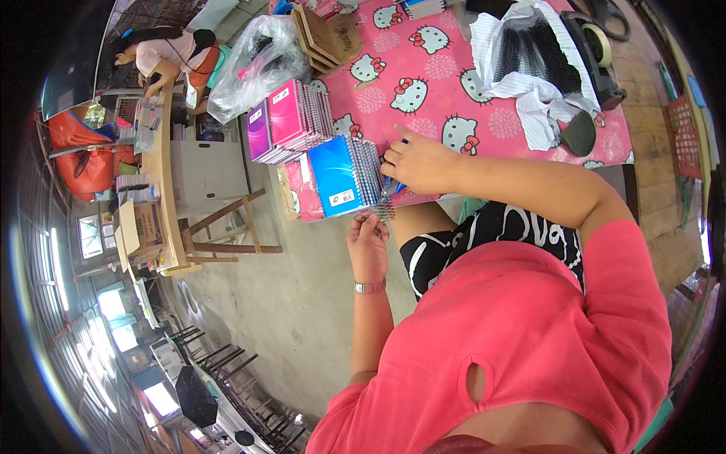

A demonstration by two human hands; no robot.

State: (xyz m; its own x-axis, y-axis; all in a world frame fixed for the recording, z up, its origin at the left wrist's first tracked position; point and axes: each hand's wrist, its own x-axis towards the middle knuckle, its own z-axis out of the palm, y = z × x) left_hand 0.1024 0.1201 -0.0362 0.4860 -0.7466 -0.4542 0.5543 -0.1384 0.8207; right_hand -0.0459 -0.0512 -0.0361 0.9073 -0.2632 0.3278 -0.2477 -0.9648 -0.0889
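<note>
A stack of blue spiral notebooks (333, 175) lies at the near left corner of the table, wire bindings facing right. Just right of it, my right hand (420, 163) has bent fingers over another blue notebook (392, 186), which it mostly hides; the index finger points away from me. At the table's near edge, my left hand (368, 228) is closed, its fingertips pinching a spiral wire (386, 213) below the notebooks' corner. Behind the blue stack stand pink notebooks (298, 117) and purple notebooks (259, 133), also spiral-bound.
A pink patterned cover lies over the table (423, 68). Wooden boards (329, 38) and a clear plastic bag (253, 68) are at the far left. Crumpled paper with black wire coils (537, 57) lies far right, beside a tape dispenser (597, 53). Another person (162, 53) bends over a bench.
</note>
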